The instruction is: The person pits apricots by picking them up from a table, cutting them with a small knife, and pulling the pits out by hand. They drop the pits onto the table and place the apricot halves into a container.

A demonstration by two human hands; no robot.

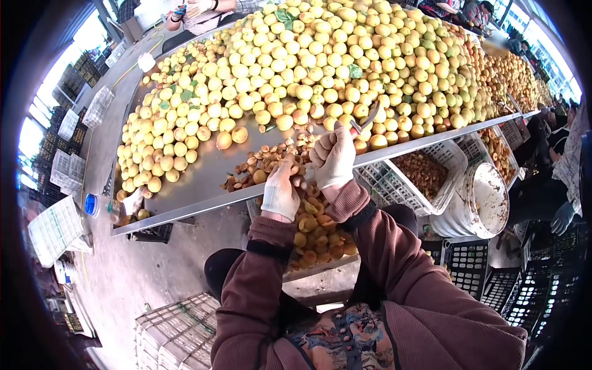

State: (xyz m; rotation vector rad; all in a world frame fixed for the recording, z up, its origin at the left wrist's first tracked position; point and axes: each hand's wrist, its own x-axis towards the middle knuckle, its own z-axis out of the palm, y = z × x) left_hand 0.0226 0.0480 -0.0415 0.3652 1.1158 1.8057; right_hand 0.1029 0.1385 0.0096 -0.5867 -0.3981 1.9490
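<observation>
My left hand [280, 190], in a white glove with bare fingertips, is over the near edge of the metal table. Its fingers are bent and closed; what they hold, if anything, is hidden. Beside it, my right hand [333, 157] in a similar glove is closed round a curved knife [369, 118], whose hooked blade points up and right. Just beyond both hands lies a pile of brown fruit pits [271, 161]. Below them, between my knees, a container holds split orange apricots [314, 237]. Whole yellow apricots [320, 55] are heaped across the table.
The metal table's raised rim [185, 213] runs in front of me. To the right stand a white crate [453, 166] of brown pits and a stained white bucket [490, 200]. A slatted crate [176, 333] sits at lower left. Other people work at the far side and right.
</observation>
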